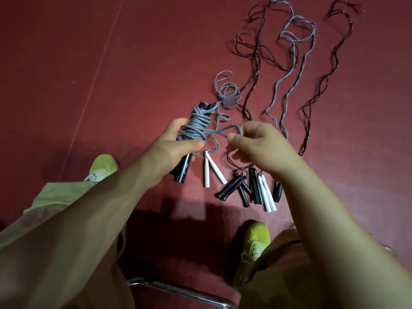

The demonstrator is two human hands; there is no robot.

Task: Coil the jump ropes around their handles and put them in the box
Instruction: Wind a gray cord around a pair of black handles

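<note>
Hands over red floor (133, 52), left hand (176, 148) w/ grey-coiled handles (196, 128), right hand (256, 141) pinching rope

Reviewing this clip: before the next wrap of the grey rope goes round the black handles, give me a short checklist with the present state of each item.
1. Left hand grips the black handles and the coil: ok.
2. Right hand pinches the grey rope in a loop beside the coil: ok.
3. Wraps already on the handles lie snug: not ok, they cross over each other loosely.
4. Remaining grey rope runs free: cannot tell; it lies in a small coiled heap on the red floor, close to a dark rope.
5. Other ropes' white handles lie apart from the held one: ok.
6. Box within reach: cannot tell, no box is in view.
</note>
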